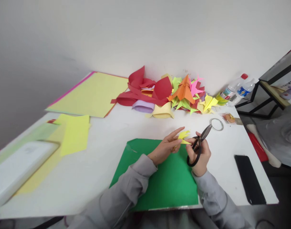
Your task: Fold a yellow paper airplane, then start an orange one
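Note:
My left hand pinches a small folded yellow paper piece above a green paper sheet, with its forefinger stretched out. My right hand is closed around the loop handles of black scissors, whose blades point up and to the right, and its fingertips also touch the yellow piece. Both hands hover over the white table. Grey sleeves cover both forearms.
A heap of folded coloured paper shapes lies against the wall. Large yellow sheets and smaller ones lie at left beside a white box. A tape ring, two water bottles and a black phone sit at right.

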### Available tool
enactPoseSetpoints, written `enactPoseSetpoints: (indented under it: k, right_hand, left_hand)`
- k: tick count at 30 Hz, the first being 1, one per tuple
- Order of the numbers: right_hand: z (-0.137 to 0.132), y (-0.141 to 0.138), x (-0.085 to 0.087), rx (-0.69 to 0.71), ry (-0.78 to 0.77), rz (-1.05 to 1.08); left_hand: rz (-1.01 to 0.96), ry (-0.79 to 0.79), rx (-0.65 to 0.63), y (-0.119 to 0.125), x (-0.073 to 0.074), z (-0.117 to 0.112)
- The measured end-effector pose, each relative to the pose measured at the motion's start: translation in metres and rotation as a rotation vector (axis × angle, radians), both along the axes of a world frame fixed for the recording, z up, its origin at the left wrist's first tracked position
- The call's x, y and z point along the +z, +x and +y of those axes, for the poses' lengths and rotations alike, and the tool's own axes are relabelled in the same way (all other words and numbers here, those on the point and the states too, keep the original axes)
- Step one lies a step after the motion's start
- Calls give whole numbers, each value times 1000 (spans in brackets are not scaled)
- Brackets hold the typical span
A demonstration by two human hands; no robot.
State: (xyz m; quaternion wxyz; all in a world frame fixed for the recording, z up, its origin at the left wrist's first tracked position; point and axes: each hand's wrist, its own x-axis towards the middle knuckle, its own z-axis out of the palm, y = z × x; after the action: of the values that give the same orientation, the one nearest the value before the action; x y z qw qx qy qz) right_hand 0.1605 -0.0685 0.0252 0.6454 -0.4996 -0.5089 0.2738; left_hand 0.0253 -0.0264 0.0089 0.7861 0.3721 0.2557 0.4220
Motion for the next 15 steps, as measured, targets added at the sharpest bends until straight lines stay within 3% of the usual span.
enactPoseSetpoints:
  k: [3,9,15]
  right_hand:
    - [-3,1,-4,38,23,-61]
    - [-6,2,-9,84,42,-113]
    - [-7,2,-9,76,30,-111]
  left_hand:
    - [40,-13,32,0,0,1]
    - [205,125,101,-5,4,5]
    - [218,169,114,-12,7,8]
